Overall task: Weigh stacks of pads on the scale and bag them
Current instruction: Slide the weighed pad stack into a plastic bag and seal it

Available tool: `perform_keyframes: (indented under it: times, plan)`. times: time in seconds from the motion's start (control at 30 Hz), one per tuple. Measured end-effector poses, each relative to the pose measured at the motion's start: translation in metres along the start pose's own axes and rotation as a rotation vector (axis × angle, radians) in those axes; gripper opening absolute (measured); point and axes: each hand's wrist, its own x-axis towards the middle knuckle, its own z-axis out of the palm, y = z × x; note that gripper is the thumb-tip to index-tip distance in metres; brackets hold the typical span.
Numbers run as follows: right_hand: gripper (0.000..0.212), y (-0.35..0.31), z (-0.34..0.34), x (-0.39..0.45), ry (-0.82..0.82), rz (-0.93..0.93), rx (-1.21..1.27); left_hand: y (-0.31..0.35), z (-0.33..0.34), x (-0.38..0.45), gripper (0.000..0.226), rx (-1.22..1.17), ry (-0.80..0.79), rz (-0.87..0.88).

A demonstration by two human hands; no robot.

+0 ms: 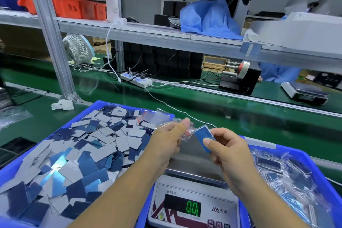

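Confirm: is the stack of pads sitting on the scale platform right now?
No, the right hand holds the stack of pads above the scale, whose display reads about zero.

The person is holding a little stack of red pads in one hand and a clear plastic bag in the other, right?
Not quite. The head view shows that the little stack of pads in the right hand is blue, not red. The left hand does hold the clear plastic bag.
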Motion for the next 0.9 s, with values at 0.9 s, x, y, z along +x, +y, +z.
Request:
perform_keyframes:
  times: [0.9]
  plan:
    - [0.007,-0.002,-0.003,0.002,-0.08,0.173,0.045,0.002,0.002,-0.007,0.012,0.005,-0.237,0.073]
